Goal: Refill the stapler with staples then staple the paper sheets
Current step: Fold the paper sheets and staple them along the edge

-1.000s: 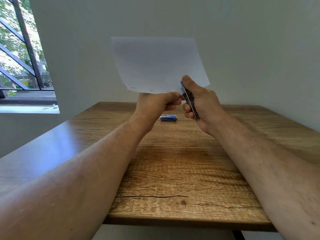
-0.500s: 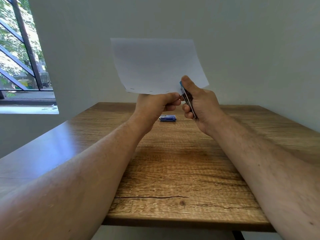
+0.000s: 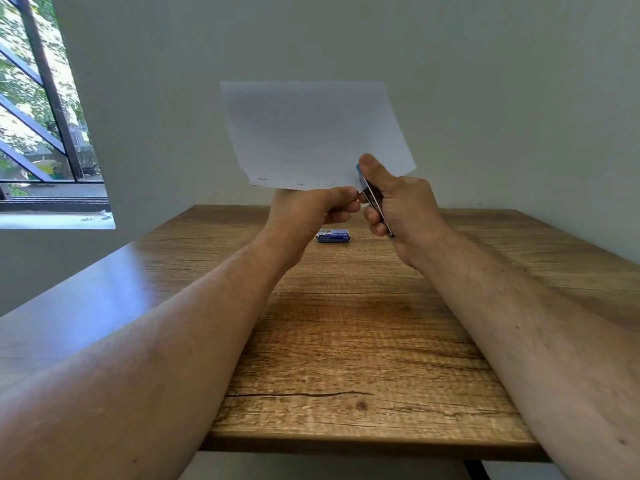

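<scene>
The left hand (image 3: 304, 209) pinches the lower edge of the white paper sheets (image 3: 311, 133) between thumb and curled fingers, holding them upright above the wooden table (image 3: 346, 341). The right hand (image 3: 398, 202) is wrapped tight round a small blue-and-metal stapler (image 3: 369, 188) — thumb pressed on top, its nose at the sheets' lower right corner. Three staples show along the bottom edge. Both forearms reach forward, raised. A small blue staple box (image 3: 333, 235) lies on the table — beneath the hands.

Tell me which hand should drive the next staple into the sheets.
Right. The right hand already grips the stapler, its nose at the lower edge of the paper sheets. The left hand pinches that edge to steady it, so it likely should only hold.
</scene>
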